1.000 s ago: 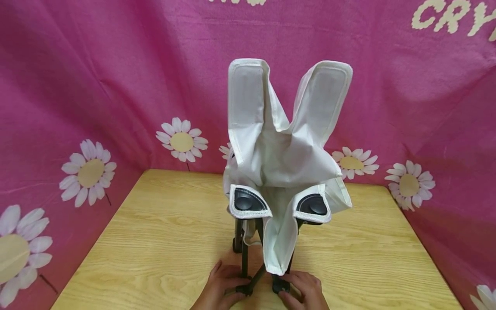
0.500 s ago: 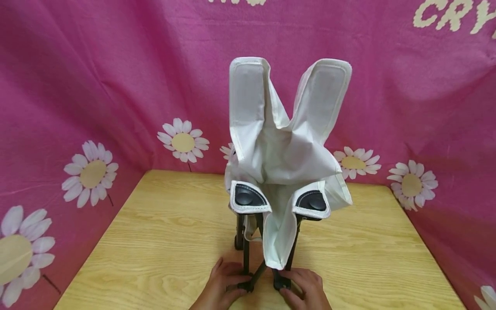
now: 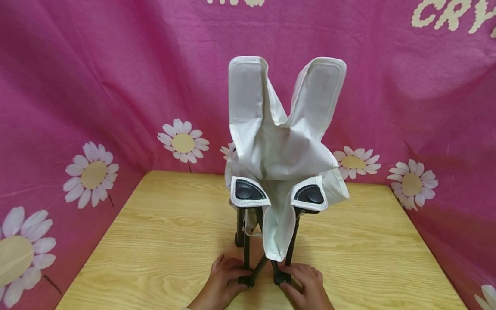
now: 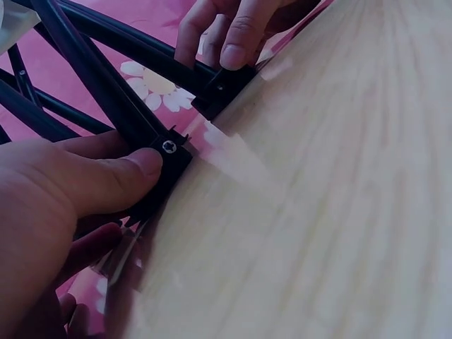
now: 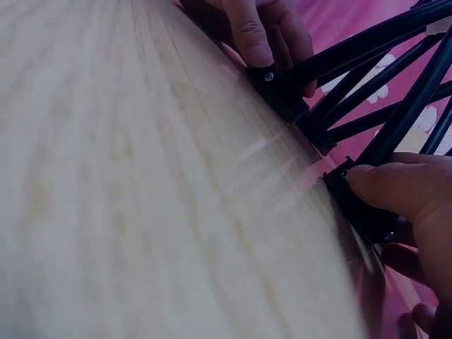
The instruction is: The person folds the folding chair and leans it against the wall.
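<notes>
A small folding chair with white fabric and a black tube frame stands half folded on the wooden table, two fabric flaps pointing up. My left hand pinches the near left black foot, thumb against its screwed side in the left wrist view. On the near right foot, my right hand has a similar pinch, its thumb over the plastic. Both feet are close together, low on the tabletop. Black patches cover the front fabric corners. Most of the rear frame is hidden behind the cloth.
The wood-grain table spreads to both sides of the chair. Behind and beside it hangs a pink cloth printed with white daisies and pale letters.
Both hands and the chair's near feet have shifted slightly away from me across the table. The white fabric has tipped a little, its front hem now higher in view. Both grips stay the same.
</notes>
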Available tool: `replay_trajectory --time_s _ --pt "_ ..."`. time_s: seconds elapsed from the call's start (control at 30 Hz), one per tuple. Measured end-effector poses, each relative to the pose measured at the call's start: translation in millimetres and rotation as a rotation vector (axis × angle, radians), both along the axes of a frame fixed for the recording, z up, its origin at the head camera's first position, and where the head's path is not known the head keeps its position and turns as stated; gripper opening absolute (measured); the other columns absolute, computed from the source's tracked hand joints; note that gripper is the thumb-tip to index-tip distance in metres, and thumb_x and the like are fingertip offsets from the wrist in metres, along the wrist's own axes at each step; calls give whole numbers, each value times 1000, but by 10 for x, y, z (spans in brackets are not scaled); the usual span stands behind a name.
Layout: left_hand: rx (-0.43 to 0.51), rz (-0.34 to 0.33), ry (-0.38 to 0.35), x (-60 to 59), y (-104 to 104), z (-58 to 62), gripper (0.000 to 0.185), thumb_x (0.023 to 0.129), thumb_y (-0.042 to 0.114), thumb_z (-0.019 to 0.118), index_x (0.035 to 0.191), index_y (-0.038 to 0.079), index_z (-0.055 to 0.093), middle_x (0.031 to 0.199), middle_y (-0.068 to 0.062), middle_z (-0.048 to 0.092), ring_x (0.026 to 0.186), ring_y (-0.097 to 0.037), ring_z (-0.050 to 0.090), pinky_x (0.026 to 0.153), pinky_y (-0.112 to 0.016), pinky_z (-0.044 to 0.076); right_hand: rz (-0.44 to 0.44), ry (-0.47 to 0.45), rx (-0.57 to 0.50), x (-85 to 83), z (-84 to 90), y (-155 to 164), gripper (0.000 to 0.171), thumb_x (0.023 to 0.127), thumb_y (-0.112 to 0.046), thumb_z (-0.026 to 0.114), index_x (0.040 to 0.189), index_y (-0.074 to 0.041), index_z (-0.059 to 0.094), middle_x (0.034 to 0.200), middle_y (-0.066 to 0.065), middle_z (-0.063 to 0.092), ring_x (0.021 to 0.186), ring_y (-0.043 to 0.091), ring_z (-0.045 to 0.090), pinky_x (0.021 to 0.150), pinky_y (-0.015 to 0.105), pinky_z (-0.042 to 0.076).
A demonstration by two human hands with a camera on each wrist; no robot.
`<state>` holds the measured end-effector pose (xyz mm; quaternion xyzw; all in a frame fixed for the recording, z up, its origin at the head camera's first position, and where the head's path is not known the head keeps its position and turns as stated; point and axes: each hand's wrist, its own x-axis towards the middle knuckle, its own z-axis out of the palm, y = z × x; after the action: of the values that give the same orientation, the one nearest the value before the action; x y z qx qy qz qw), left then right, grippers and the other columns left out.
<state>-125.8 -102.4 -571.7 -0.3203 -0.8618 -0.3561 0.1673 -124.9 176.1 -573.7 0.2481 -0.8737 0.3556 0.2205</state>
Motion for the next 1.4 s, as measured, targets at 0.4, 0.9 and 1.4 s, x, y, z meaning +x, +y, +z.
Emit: replay_trajectory --time_s 0.4,0.9,1.4 --pt "53 19 -49 -66 6 -25 31 72 18 80 102 23 72 110 4 63 108 -19 55 100 -54 18 -15 -139 3 -70 21 -7 43 76 -21 82 111 -41 66 112 -23 62 104 11 57 86 45 28" --pt "49 45 -63 -168 27 14 28 75 17 79 101 23 71 110 3 63 106 -19 55 98 -52 25 -33 -159 -13 -168 44 -43 42 78 -19 80 111 -40 65 113 -22 62 107 13 57 88 46 26" --pt "37 72 -121 -225 43 23 26 77 17 77 102 23 70 113 2 64 114 -24 51 104 -64 13 -47 -147 -4 -222 26 -63 41 80 -19 79 113 -39 66 113 -19 62 106 12 51 88 46 22"
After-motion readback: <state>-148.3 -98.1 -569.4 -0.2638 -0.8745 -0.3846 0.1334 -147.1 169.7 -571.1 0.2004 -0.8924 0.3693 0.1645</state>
